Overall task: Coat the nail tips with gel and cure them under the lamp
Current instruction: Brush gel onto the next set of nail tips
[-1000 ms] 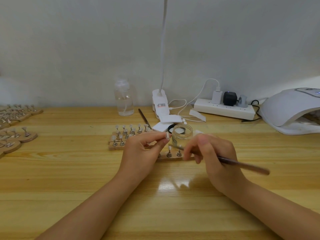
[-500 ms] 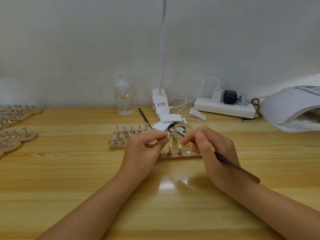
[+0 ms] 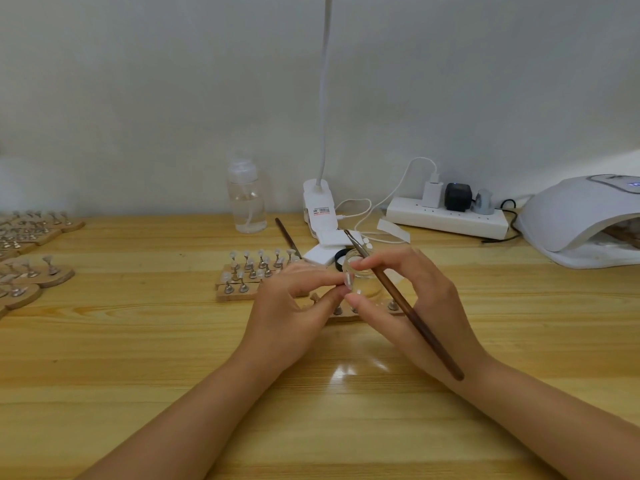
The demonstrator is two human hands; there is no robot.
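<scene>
The left hand (image 3: 294, 303) has its grip pinched together on a small pale nail tip (image 3: 348, 279), thumb and forefinger meeting at the piece and holding it up just above the tabletop (image 3: 138, 341). The right hand (image 3: 412, 299) has its grip clamped on a long dark brush (image 3: 408, 310), whose handle runs back across the hand toward the wrist while the bristle end points up and away, past the fingers. The two hands almost touch at the fingertips, and the nail tip sits between them.

Right behind the hands stands a small clear glass jar (image 3: 367, 282), partly hidden by the fingers. A wooden holder (image 3: 239, 292) with rows of nail tips on metal stands lies just left of the jar, and a second strip of stands shows beneath the hands. More wooden holders (image 3: 38, 275) with stands lie at the far left edge.

At the back, a clear bottle (image 3: 246, 202) stands beside the white clamp base of a desk light (image 3: 318, 209). A power strip (image 3: 446, 218) with plugs sits to its right, and the white curing lamp (image 3: 581, 216) rests at the far right, well apart from the hands.
</scene>
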